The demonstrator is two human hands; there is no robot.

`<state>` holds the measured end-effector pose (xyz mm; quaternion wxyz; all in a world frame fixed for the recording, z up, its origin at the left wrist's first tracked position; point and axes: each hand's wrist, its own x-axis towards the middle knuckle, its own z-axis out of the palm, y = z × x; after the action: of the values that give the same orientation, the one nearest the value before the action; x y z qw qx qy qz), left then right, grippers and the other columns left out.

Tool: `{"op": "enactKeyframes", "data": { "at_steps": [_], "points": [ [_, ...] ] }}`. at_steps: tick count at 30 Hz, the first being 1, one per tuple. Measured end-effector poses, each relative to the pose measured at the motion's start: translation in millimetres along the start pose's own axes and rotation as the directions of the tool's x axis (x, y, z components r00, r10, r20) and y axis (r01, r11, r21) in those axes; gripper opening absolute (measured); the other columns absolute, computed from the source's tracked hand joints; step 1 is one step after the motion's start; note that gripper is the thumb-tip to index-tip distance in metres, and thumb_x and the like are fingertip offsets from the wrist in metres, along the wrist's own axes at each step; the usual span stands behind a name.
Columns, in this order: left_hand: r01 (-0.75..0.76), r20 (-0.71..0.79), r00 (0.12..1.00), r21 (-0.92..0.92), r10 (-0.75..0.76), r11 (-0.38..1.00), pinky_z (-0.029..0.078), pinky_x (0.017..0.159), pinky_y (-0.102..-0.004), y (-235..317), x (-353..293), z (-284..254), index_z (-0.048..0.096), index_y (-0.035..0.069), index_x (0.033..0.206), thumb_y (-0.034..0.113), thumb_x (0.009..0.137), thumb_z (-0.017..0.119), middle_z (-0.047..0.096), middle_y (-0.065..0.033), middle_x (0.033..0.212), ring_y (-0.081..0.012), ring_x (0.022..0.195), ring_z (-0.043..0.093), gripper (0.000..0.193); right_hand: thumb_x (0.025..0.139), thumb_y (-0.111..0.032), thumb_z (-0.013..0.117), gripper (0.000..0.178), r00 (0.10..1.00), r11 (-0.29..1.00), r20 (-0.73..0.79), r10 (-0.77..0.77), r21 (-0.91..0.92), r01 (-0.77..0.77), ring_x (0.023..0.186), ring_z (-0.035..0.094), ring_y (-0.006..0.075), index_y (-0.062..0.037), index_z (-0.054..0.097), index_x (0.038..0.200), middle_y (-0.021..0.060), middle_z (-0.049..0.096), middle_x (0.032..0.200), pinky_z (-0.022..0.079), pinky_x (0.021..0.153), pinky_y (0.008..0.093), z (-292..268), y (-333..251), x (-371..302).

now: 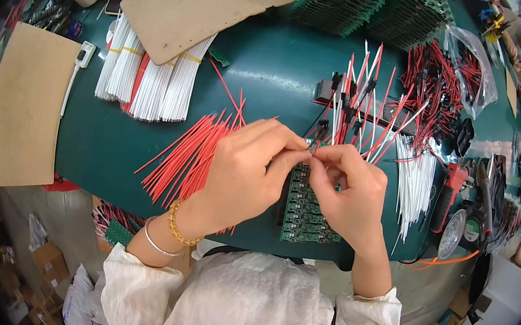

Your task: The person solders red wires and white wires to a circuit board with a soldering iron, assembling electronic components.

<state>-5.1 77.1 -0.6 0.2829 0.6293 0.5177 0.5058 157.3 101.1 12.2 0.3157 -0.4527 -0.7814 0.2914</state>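
My left hand (247, 164) and my right hand (354, 196) meet fingertip to fingertip, both pinched, above the upper end of a green circuit board panel (310, 214). Whatever lies between the fingertips is too small to make out. Just beyond them, a thin wire end with a dark connector (322, 128) shows. Behind the fingers rise several red and white wires (370, 104) with black connectors, leaning by a dark grey block (324, 91). Loose red wires (185, 157) lie fanned out beside my left hand, partly covered by it.
Bundled white wires (164, 90) lie under a brown board (204, 5) at the far left. Green circuit boards (343, 5) are stacked at the back. At right are a red wire heap (433, 86), white wires (413, 186) and a red-handled tool (450, 194). Another brown board (29, 107) stands left.
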Motion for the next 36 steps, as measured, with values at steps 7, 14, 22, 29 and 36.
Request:
{"op": "enactKeyframes", "data": {
  "at_steps": [7, 14, 22, 29, 36],
  "points": [
    [-0.013, 0.002, 1.000, 0.063, 0.013, 0.998, 0.046, 0.054, -0.0270, -10, 0, 1, 0.065, -0.004, 0.084, -0.006, 0.076, 0.069, 0.065, -0.0108, 0.077, -0.0200, 0.061, 0.060, 0.009, 0.069, 0.005, 0.070, 0.014, 0.980, 0.980, -0.107, -0.170, -0.120, 0.157, 0.058, 0.057, 0.0197, -0.0015, 0.067, 0.081, 0.0072, 0.063, 0.070, 0.045, 0.050, 0.0299, 7, 9, 6],
    [0.000, 0.009, 1.000, 0.045, -0.001, 0.999, 0.045, 0.052, -0.0272, -9, 0, 1, 0.065, -0.004, 0.083, -0.005, 0.076, 0.070, 0.064, -0.0103, 0.074, -0.0192, 0.060, 0.058, 0.009, 0.069, 0.005, 0.070, 0.013, 0.978, 0.977, -0.099, -0.183, -0.125, 0.170, 0.056, 0.057, 0.0194, -0.0009, 0.067, 0.081, 0.0073, 0.063, 0.069, 0.045, 0.050, 0.0298, 8, 11, 6],
    [-0.021, 0.010, 1.000, 0.066, 0.021, 0.998, 0.046, 0.053, -0.0280, -12, 0, 1, 0.064, -0.004, 0.083, -0.006, 0.076, 0.070, 0.064, -0.0109, 0.075, -0.0201, 0.061, 0.060, 0.009, 0.069, 0.004, 0.069, 0.012, 0.983, 0.983, -0.097, -0.153, -0.121, 0.141, 0.055, 0.056, 0.0192, -0.0014, 0.067, 0.080, 0.0070, 0.063, 0.069, 0.044, 0.049, 0.0304, 8, 10, 6],
    [0.004, 0.014, 1.000, 0.068, -0.005, 0.998, 0.047, 0.055, -0.0262, -10, 0, 3, 0.065, -0.004, 0.084, -0.006, 0.076, 0.069, 0.065, -0.0105, 0.077, -0.0181, 0.062, 0.061, 0.009, 0.069, 0.005, 0.069, 0.013, 0.974, 0.974, -0.115, -0.195, -0.138, 0.178, 0.054, 0.054, 0.0205, -0.0020, 0.066, 0.079, 0.0068, 0.061, 0.068, 0.044, 0.049, 0.0313, 8, 13, 6],
    [0.056, 0.011, 0.998, 0.037, -0.057, 0.998, 0.049, 0.062, -0.0338, -6, 2, 7, 0.063, -0.001, 0.078, -0.002, 0.078, 0.067, 0.063, -0.0112, 0.073, -0.0272, 0.066, 0.061, 0.004, 0.069, 0.002, 0.070, 0.014, 0.967, 0.965, -0.127, -0.219, -0.175, 0.196, 0.058, 0.057, 0.0225, -0.0028, 0.067, 0.082, 0.0071, 0.063, 0.071, 0.046, 0.053, 0.0329, 9, 16, 2]
  ]
}}
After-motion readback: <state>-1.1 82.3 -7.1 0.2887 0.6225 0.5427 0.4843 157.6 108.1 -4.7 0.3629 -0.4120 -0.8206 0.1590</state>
